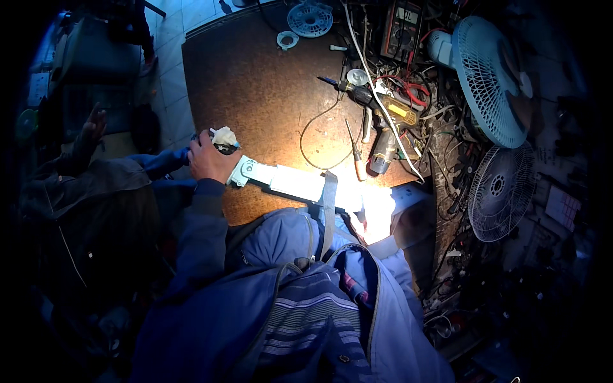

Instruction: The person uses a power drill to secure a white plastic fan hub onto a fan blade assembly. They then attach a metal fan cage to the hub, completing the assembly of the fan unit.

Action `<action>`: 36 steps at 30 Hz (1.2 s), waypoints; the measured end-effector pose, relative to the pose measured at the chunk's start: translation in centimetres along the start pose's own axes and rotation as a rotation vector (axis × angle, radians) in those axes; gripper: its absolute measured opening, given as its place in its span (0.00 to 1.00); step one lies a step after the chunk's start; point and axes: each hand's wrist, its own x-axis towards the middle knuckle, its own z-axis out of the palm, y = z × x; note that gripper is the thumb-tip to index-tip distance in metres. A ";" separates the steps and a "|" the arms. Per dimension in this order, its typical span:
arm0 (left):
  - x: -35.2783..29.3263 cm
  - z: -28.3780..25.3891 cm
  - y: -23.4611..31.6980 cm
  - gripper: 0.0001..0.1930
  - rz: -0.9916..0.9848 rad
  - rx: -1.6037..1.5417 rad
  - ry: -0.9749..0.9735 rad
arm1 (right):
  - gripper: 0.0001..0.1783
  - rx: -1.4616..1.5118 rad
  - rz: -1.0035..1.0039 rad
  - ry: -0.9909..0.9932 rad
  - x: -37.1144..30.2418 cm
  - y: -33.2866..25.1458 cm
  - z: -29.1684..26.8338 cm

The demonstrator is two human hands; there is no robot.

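Note:
A pale green-white fan stand (281,179) lies slantwise along the near edge of the table, in front of my body. My left hand (211,158) is closed round its left end, where a dark fan motor (225,148) with a whitish piece on top shows between thumb and fingers. Toward the stand's right end is my right hand (375,218), washed out by strong glare, so its fingers and grip cannot be made out. A grey strap (329,204) hangs across the stand.
A screwdriver (356,153), a yellow-black cordless drill (386,140), tangled wires and a multimeter (402,35) crowd the table's right side. Beyond them stand a light-blue fan (488,83) and a fan grille (501,191). Another person's hand (94,124) shows at left.

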 end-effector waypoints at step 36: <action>0.6 0.7 -2.0 0.49 0.038 -0.113 0.016 | 0.44 -0.122 -0.108 -0.123 0.1 5.8 2.9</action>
